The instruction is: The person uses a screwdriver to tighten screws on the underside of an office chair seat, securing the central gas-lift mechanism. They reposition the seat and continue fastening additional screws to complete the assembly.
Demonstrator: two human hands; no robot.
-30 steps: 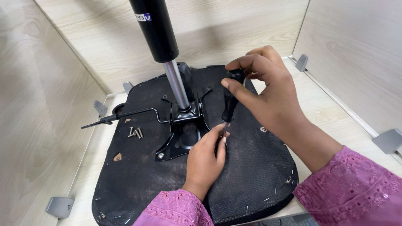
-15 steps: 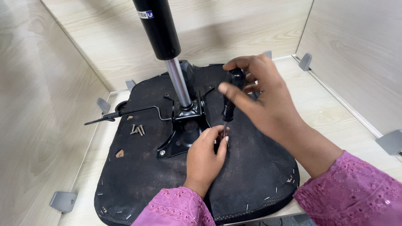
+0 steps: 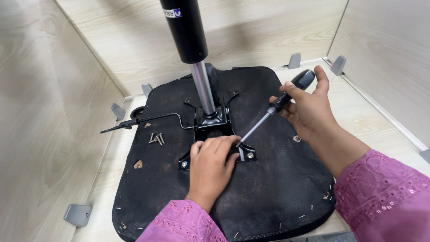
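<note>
Head view: right hand (image 3: 309, 110), upright a second ago, has tilted the screwdriver (image 3: 277, 105) it grips so its tip meets the mounting plate (image 3: 215, 130) on the upturned seat (image 3: 268, 188). Left hand (image 3: 210, 166) presses closed there, steadying the tip; fastening looks underway.

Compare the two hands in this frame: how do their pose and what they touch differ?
The right hand is raised, wrapped around the black handle of the screwdriver; the left hand lies low, palm down, on the metal bracket. The right hand holds the tool slanted; the left hand's fingertips meet its tip. Both wear pink sleeves and work over the black seat underside.
</note>
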